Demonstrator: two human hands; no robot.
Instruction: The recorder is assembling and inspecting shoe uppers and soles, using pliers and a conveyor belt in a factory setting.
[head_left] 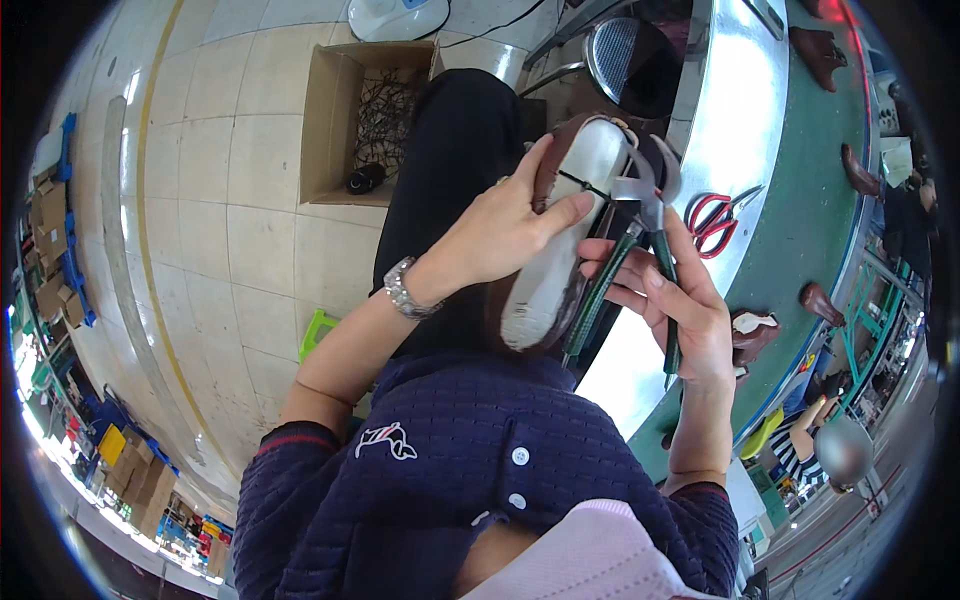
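A brown shoe lies sole up over my lap, its pale underside facing me. A thin black tie crosses that underside. My left hand grips the shoe at its left side, thumb on the sole beside the tie. In my right hand is a pair of pincers with green handles. Its metal jaws stand apart over the right edge of the shoe, near the tie. Some of my right fingers sit between the handles. Whether the jaws touch the shoe I cannot tell.
Red-handled cutters rest on the shiny metal ledge to the right. Several brown shoes lie on the green belt beyond. A cardboard box with dark scraps stands on the floor at left. Another person sits far right.
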